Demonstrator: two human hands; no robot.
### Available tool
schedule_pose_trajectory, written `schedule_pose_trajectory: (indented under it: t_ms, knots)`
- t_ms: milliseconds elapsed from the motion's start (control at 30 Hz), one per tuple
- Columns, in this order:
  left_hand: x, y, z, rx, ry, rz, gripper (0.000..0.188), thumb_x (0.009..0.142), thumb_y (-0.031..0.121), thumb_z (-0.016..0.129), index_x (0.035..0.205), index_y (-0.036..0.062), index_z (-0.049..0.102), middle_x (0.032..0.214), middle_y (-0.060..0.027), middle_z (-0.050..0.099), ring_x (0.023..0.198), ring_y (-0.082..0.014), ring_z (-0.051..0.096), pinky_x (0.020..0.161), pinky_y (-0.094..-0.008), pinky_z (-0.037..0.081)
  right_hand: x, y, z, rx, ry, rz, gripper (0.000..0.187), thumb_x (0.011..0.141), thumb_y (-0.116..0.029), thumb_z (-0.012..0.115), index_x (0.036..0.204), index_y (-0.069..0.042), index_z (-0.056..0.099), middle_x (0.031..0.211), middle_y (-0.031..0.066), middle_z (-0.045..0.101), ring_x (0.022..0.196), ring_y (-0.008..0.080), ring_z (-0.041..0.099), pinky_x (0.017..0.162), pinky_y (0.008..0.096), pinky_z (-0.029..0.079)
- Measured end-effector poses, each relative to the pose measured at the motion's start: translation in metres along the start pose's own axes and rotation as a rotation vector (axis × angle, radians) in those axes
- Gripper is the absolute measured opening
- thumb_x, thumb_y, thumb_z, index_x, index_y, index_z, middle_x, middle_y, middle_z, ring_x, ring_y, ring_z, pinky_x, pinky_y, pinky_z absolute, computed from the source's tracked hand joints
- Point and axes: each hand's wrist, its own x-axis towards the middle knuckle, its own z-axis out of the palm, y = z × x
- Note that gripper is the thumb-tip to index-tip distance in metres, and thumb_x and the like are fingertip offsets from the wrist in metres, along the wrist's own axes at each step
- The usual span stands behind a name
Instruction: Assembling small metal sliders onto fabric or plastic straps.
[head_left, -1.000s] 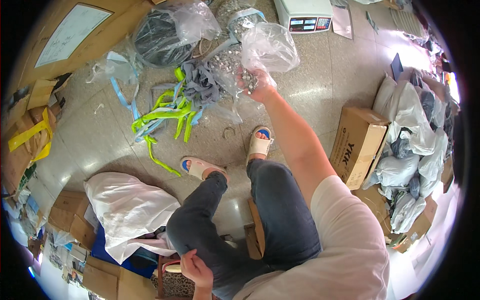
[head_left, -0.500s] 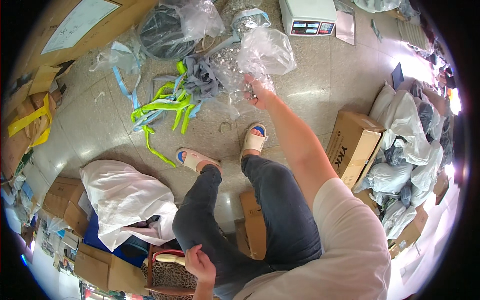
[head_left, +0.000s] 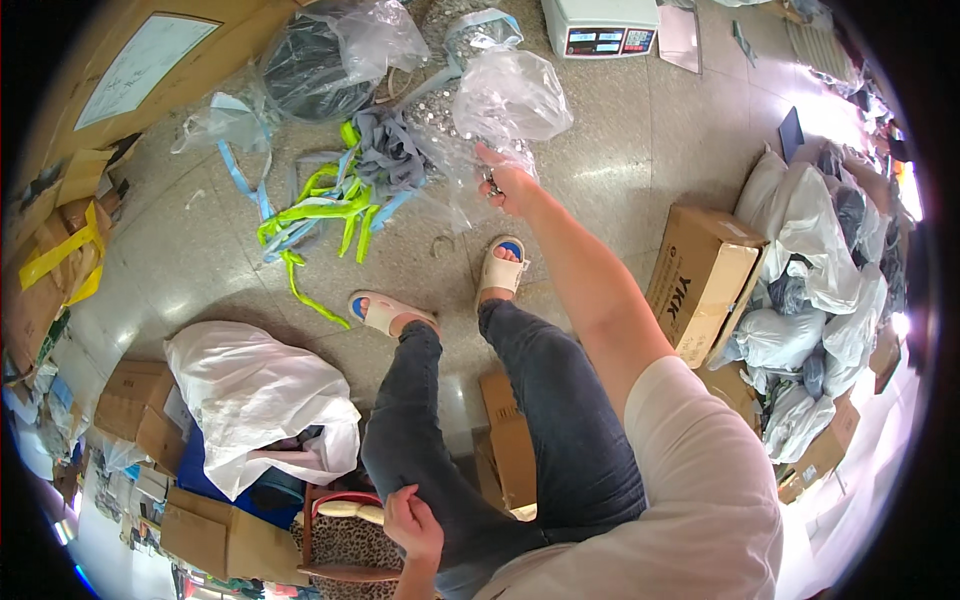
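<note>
My right hand (head_left: 508,188) reaches out above the floor with its fingers curled around a few small shiny metal pieces (head_left: 492,184). Just beyond it lies a clear plastic bag (head_left: 515,98), beside many loose silvery pieces (head_left: 435,112) in clear plastic. Left of these, a grey cloth bundle (head_left: 390,150) sits among neon-green strips (head_left: 335,208) and light-blue strips (head_left: 238,170). Close to my left thigh, my left hand (head_left: 414,524) is loosely curled, and nothing shows in it.
A white digital scale (head_left: 600,25) stands at the back. Cardboard boxes (head_left: 700,280) and stuffed white bags (head_left: 800,240) line the right side. At lower left are a white sack (head_left: 255,395) and a leopard-print seat (head_left: 335,545). A large carton (head_left: 190,60) stands at far left.
The view has shifted slightly. My right hand has drawn back a little from the clear bag, and the metal pieces in it show more plainly. My left hand stays by my thigh.
</note>
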Motion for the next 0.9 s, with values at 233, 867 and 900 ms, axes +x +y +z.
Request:
schedule_pose_trajectory:
  t_ms: [233, 867, 900]
  knots:
    - [-0.007, 0.001, 0.000, -0.032, -0.043, -0.019, 0.015, 0.083, 0.002, 0.049, 0.090, 0.0018, 0.062, 0.082, -0.0166, 0.063, 0.073, -0.0361, 0.060, 0.066, -0.0413, 0.047, -0.024, 0.005, 0.005, -0.153, -0.081, 0.114, 0.031, 0.095, -0.047, 0.053, 0.104, -0.018, 0.055, 0.074, -0.0011, 0.051, 0.051, 0.0064, 0.042, 0.038, 0.0213, 0.023]
    - [-0.014, -0.005, 0.004, -0.026, -0.043, 0.046, 0.014, 0.081, 0.001, 0.051, 0.089, 0.0043, 0.062, 0.076, -0.0151, 0.060, 0.070, -0.0373, 0.058, 0.062, -0.0451, 0.046, -0.040, 0.010, -0.009, -0.103, -0.237, 0.070, 0.031, 0.093, -0.044, 0.054, 0.087, -0.014, 0.054, 0.070, -0.0018, 0.053, 0.050, 0.0060, 0.043, 0.036, 0.0204, 0.022]
    - [-0.014, -0.006, 0.004, -0.016, -0.047, 0.047, 0.014, 0.081, 0.001, 0.050, 0.089, 0.0043, 0.062, 0.076, -0.0153, 0.060, 0.070, -0.0375, 0.059, 0.062, -0.0450, 0.046, -0.043, 0.011, -0.010, -0.099, -0.233, 0.067, 0.031, 0.093, -0.044, 0.054, 0.087, -0.014, 0.054, 0.070, -0.0018, 0.053, 0.050, 0.0060, 0.043, 0.036, 0.0204, 0.022]
